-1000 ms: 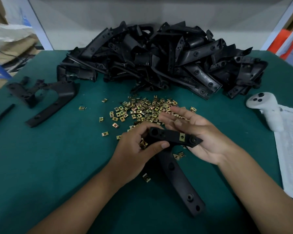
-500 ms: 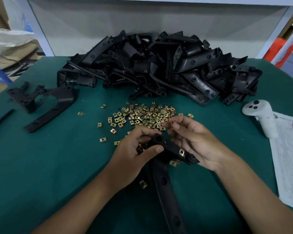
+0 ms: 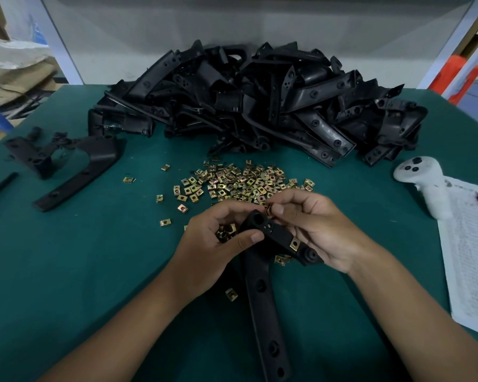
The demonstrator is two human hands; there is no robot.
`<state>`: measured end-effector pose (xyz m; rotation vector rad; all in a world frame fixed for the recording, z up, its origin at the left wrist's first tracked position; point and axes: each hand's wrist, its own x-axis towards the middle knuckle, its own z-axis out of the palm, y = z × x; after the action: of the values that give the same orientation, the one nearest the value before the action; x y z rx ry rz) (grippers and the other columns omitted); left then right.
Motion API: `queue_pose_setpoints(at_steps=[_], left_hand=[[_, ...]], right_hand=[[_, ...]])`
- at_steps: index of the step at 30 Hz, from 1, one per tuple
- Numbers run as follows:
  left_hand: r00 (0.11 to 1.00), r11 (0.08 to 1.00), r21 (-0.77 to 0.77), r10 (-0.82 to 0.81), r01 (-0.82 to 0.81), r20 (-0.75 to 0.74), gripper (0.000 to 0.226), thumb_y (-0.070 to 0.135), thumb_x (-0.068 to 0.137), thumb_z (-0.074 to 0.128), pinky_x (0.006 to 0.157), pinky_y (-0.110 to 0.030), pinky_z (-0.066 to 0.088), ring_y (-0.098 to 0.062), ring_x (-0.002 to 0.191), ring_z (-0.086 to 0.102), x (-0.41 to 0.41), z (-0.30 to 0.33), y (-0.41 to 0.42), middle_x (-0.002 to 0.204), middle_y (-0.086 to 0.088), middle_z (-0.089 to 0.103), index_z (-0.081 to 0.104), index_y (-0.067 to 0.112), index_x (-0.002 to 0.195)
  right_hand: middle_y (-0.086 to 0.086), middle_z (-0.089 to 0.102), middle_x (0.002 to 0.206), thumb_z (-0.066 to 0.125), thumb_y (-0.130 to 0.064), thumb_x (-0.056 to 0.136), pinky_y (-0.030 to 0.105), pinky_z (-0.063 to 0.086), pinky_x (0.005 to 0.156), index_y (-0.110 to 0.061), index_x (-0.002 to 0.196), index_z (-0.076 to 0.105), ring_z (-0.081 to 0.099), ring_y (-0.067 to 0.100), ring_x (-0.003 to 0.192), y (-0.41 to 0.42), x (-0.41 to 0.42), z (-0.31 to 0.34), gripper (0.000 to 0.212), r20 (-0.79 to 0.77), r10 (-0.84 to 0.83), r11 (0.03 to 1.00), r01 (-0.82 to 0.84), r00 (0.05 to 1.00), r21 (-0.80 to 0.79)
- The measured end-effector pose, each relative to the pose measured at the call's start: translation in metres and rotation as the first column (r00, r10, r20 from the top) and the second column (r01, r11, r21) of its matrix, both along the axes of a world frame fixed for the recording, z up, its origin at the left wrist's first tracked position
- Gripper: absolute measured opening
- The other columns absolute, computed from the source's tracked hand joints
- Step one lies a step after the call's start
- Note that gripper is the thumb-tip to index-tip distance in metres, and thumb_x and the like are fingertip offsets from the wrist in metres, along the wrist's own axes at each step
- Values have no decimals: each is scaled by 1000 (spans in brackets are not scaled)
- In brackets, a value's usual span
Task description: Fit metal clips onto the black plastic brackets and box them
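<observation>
Near centre, over the green table (image 3: 66, 271), left hand (image 3: 213, 246) grips the bracket (image 3: 262, 271) by its head, spare clips tucked in the palm; right hand (image 3: 312, 230) pinches a clip (image 3: 269, 210) at the bracket's far edge; one clip already seated lower right. Fitting step under way, I judge; next the clip needs lining up and pushing home. Loose clips (image 3: 240, 183) lie just beyond, bracket pile (image 3: 260, 106) far, controller (image 3: 425, 183) and paper (image 3: 472, 257) right; no box in view.

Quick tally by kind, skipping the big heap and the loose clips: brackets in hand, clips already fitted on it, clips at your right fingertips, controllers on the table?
held bracket: 1
fitted clip on it: 1
pinched clip, in the right hand: 1
white controller: 1
Total: 4
</observation>
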<state>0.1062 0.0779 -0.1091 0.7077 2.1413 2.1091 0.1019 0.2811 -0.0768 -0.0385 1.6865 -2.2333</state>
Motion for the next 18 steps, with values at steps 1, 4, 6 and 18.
queue_pose_setpoints(at_steps=[1, 4, 6, 18], left_hand=[[1000, 1000, 2, 1, -1, -8, 27, 32, 86, 76, 83, -14, 51, -9, 96, 69, 0, 0, 0, 101, 6, 75, 72, 36, 112], [1000, 1000, 6, 17, -16, -25, 27, 32, 85, 77, 82, -12, 51, -7, 97, 69, 0, 0, 0, 101, 7, 75, 71, 38, 111], [999, 1000, 2, 32, -31, -28, 27, 32, 85, 77, 82, -12, 51, -8, 96, 69, 0, 0, 0, 101, 6, 75, 71, 38, 111], [997, 997, -29, 69, -70, -37, 27, 36, 83, 76, 80, -12, 50, -9, 94, 70, -1, 1, 0, 99, 10, 76, 70, 38, 110]], right_hand=[[4, 71, 78, 74, -19, 73, 19, 52, 60, -23, 82, 79, 65, 10, 66, 0, 0, 0, 11, -1, 2, 1000, -2, 1000, -1], [6, 72, 81, 78, -23, 68, 20, 52, 61, -22, 82, 79, 64, 13, 68, 0, 0, 0, 14, -9, -1, 1000, 1, 1000, -5], [6, 73, 82, 80, -23, 66, 20, 54, 61, -20, 81, 80, 66, 13, 68, 0, 0, 0, 16, -11, -7, 1000, 7, 1000, -11], [7, 73, 86, 84, -30, 64, 24, 57, 66, -20, 74, 76, 66, 16, 72, -1, 1, 2, 16, -49, -17, 1000, 18, 999, 24]])
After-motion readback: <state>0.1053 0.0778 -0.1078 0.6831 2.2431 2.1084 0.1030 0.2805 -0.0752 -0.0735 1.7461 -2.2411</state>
